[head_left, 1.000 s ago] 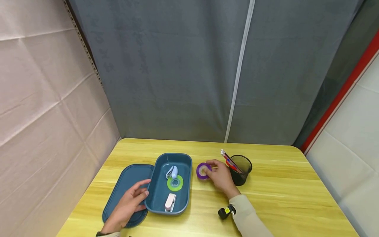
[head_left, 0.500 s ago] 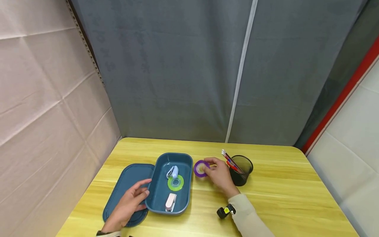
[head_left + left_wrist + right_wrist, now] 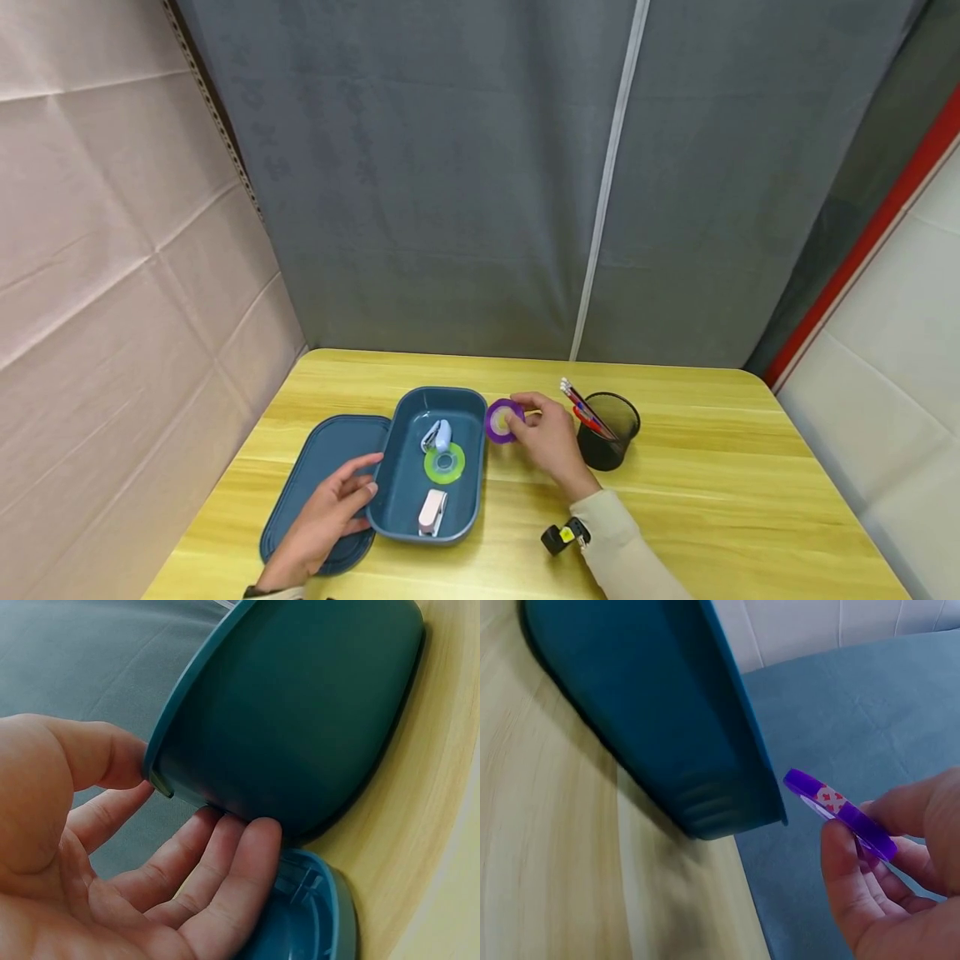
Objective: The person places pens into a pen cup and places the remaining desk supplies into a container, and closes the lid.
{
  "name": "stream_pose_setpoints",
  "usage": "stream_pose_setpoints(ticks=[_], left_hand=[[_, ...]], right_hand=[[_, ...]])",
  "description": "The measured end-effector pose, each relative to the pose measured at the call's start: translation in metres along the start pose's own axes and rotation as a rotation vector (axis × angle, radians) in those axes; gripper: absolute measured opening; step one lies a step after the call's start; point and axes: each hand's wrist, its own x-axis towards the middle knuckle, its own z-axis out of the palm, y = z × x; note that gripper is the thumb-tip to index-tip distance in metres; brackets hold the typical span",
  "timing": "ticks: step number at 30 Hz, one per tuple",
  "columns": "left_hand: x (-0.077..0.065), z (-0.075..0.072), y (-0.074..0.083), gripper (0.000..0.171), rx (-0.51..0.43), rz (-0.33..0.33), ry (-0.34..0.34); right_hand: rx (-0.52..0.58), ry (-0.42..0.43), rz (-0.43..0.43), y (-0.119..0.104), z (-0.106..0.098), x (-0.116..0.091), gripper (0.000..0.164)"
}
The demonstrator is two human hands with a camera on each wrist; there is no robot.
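A roll of purple tape (image 3: 501, 421) is pinched between the thumb and fingers of my right hand (image 3: 553, 437), raised just off the right rim of a blue plastic box (image 3: 401, 500). In the right wrist view the purple tape (image 3: 844, 814) appears edge-on, apart from the box wall (image 3: 660, 720). My left hand (image 3: 330, 512) rests its loosely extended fingertips (image 3: 259, 836) against the box's left side. Inside the box lie a light blue stapler (image 3: 442, 435), a green tape roll (image 3: 444, 473) and a pale pink stapler (image 3: 432, 511).
Under my left hand, partly beneath the box's edge, lies the blue lid (image 3: 345, 433). A black mesh pen cup (image 3: 609, 454) holding several pencils and a red item (image 3: 591, 422) stands right of my right hand. Behind the wooden table (image 3: 720, 483) hangs a grey curtain (image 3: 450, 208).
My right hand has carried the purple tape a little leftward and up, closer to the box rim. The left hand and the box stay where they were.
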Motion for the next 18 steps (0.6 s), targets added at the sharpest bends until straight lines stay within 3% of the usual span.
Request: stream_pose_setpoints(ticks=[5,18], left_hand=[[0.000,0.001,0.001,0.053,0.001,0.001,0.003],[0.001,-0.001,-0.001,0.053,0.006,-0.006,-0.001]], right_hand=[[0.041,-0.012,-0.029,-0.007,0.005,0.000,0.030],[0.113,-0.130,0.013,-0.029,0.031,-0.004,0.032]])
